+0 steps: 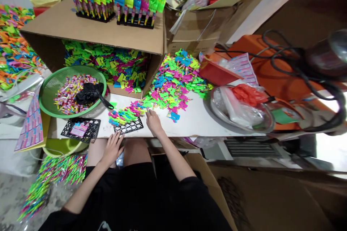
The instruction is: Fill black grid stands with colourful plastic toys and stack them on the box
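Note:
My left hand (111, 148) lies at the table's front edge, fingers stretched out, their tips at the near edge of a black perforated rack (131, 126). Rows of small pink, yellow, green and blue plastic pieces (123, 115) cover the rack's far side. At the rack's right end is my right hand (154, 122), its fingers drawn together and pointing forward. Whatever its fingertips hold, if anything, is too small to make out. Just beyond it spreads a loose pile of similar colourful plastic pieces (173, 90).
To the left stand a green basket (45, 95) of small pink-and-yellow parts and a second black rack (93, 130) bearing a label. A cardboard box (94, 30) carries two filled racks on top. On the right, a metal basin (217, 115) holds plastic bags beside orange machinery (249, 48).

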Demonstrator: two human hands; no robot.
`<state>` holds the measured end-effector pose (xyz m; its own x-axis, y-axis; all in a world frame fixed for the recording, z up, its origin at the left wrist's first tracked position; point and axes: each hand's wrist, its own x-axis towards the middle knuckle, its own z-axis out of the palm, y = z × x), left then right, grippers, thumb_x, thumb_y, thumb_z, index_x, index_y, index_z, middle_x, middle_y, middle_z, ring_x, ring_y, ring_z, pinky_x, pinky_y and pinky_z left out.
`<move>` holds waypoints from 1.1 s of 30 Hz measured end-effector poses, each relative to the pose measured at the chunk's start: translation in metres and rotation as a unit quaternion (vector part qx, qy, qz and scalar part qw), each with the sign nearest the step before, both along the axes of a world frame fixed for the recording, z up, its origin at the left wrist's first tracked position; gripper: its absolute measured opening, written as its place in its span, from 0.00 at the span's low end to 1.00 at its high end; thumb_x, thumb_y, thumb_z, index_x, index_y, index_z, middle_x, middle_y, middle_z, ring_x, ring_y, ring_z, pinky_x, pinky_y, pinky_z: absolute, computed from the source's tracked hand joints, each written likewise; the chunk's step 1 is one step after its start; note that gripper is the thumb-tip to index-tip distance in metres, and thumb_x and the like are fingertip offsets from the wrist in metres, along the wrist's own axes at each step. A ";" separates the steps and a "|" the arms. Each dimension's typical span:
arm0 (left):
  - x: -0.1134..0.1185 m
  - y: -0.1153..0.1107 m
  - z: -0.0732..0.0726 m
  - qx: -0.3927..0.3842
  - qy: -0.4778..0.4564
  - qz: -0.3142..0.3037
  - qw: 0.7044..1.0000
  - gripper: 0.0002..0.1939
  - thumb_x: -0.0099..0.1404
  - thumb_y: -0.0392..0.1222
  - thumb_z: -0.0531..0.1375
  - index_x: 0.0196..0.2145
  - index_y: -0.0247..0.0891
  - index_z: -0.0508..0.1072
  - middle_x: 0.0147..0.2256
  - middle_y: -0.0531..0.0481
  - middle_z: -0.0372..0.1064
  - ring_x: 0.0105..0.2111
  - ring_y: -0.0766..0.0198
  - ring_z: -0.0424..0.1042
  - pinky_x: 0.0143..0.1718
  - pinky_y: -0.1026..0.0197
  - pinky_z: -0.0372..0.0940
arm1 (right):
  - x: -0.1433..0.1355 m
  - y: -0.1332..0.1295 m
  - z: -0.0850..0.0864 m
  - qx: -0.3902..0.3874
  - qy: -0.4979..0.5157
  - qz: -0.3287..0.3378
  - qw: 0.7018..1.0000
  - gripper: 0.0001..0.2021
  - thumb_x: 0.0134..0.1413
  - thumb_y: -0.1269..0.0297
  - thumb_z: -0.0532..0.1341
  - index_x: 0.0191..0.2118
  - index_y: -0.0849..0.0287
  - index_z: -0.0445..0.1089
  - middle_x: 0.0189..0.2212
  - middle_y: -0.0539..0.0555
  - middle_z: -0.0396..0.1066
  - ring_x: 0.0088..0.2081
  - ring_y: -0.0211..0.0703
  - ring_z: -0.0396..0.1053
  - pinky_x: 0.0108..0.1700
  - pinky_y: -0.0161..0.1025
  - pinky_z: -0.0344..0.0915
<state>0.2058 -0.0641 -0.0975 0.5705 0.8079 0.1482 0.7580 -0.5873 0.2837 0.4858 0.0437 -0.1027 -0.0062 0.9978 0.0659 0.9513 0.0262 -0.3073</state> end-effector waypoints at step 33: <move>-0.008 0.004 -0.023 -0.026 0.052 0.012 0.998 0.30 0.68 0.42 0.48 0.66 0.35 0.47 0.65 0.40 0.46 0.66 0.53 0.43 0.64 0.42 0.43 | -0.034 -0.024 -0.006 -0.061 0.457 -0.063 0.885 0.18 0.43 0.49 0.65 0.20 0.60 0.72 0.17 0.52 0.70 0.29 0.50 0.72 0.35 0.40 0.69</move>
